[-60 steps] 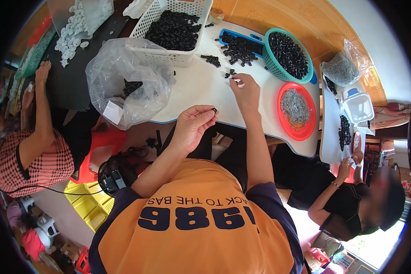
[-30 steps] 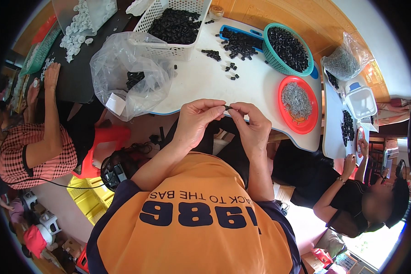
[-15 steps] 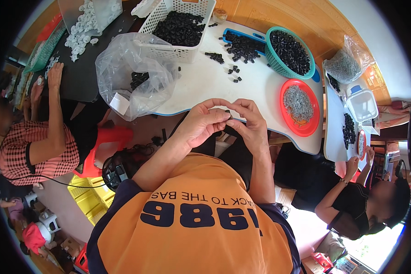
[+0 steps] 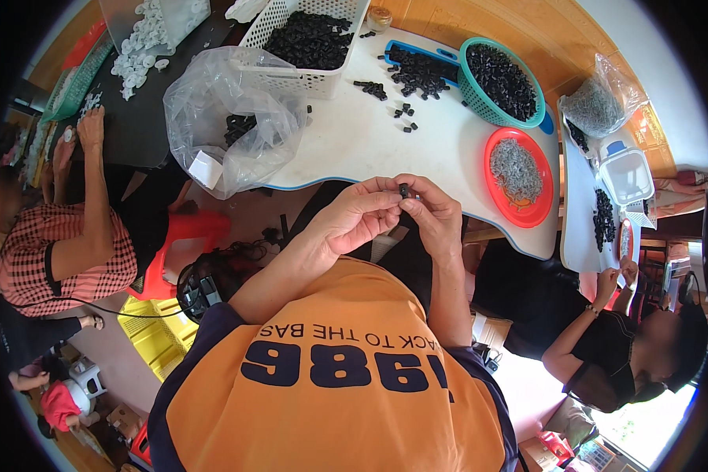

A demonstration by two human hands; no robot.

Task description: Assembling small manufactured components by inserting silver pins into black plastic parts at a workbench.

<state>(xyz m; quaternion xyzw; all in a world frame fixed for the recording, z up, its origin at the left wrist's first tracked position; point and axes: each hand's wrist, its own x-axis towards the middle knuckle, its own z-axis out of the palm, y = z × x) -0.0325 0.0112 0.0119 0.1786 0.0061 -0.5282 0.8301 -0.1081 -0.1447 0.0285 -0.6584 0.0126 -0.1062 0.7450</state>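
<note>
A small black cylindrical part is pinched between the fingertips of my two hands, just off the table's near edge. My left hand is closed on its left side with thumb and forefinger. On the other side, my right hand grips with thumb and bent forefinger. A tiny pale spot shows beside the part at my right fingertips, too small to name. Beyond my hands, a few loose black parts lie on the white table. To the right, a red plate holds a heap of small grey metal pieces.
A white basket and a green basket hold black parts; a blue tray lies between them. A clear plastic bag sits at the table's left. Co-workers sit on both sides, one near a red stool.
My hands have tilted and shifted slightly right, and the black part now stands more upright and visible between the fingertips. At the far left, another person's leg has come into view.
</note>
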